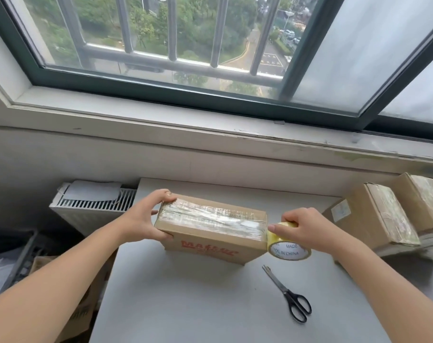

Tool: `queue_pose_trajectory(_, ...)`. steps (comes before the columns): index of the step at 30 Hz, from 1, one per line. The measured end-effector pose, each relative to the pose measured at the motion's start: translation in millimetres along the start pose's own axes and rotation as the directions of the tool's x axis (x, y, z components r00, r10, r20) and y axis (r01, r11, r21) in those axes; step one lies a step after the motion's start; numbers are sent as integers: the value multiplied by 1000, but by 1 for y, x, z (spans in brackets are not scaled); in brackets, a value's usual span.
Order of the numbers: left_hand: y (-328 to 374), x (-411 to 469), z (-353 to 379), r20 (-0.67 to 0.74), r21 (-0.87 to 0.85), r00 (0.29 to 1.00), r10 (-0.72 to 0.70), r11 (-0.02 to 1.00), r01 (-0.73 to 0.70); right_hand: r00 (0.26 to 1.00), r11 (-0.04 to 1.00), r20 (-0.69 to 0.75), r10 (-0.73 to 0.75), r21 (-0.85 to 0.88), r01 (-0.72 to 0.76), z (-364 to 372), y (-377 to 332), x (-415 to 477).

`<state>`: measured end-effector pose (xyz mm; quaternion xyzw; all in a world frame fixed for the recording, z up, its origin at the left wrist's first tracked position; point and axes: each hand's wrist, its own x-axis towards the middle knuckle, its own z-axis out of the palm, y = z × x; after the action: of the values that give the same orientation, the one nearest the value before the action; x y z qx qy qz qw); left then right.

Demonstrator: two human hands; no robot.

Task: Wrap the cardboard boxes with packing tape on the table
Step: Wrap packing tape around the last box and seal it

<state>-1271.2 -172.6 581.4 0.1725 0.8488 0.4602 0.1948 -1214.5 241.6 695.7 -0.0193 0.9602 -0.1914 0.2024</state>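
Note:
A brown cardboard box with red lettering stands on its narrow side in the middle of the grey table. Clear tape covers its top face. My left hand grips the box's left end, thumb on the near side and fingers over the top. My right hand holds a roll of clear packing tape against the box's right end; its white core reads "MADE IN CHINA".
Black-handled scissors lie on the table in front of the box, to the right. Two taped cardboard boxes stand at the far right. A white radiator sits left of the table, cartons on the floor below.

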Motion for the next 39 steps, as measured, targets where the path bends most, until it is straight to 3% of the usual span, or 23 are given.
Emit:
queue_pose_trajectory(5,-2,2,-5,25,43,1000,-11,999,10,1000,973,21,12,-229,-7,-9,5,5)
queue_pose_trajectory(9,-4,5,-6,36,55,999,-11,998,9,1000,970,15,3,-241,1,12,18,6)
queue_pose_trajectory(16,-1,0,-5,29,61,999,-21,998,19,995,994,60,73,-81,-68,39,29,11)
queue_pose_trajectory(20,9,-2,-7,69,207,997,-30,978,16,996,995,66,64,-80,-58,42,32,14)
queue_pose_trajectory(22,19,-4,0,55,512,998,-24,859,-8,995,996,83,61,-76,-55,43,31,14)
queue_pose_trajectory(24,36,-3,13,92,808,994,-63,588,-37,992,996,109,58,-74,-50,42,30,14)
queue_pose_trajectory(26,58,-1,33,118,898,988,-103,436,-62,990,996,128,55,-74,-46,41,28,15)
queue_pose_trajectory(34,121,40,138,319,822,942,106,465,-330,993,998,116,34,-60,-28,49,34,16)
queue_pose_trajectory(39,146,56,173,320,817,941,113,471,-334,997,999,72,42,-33,-39,60,41,20)
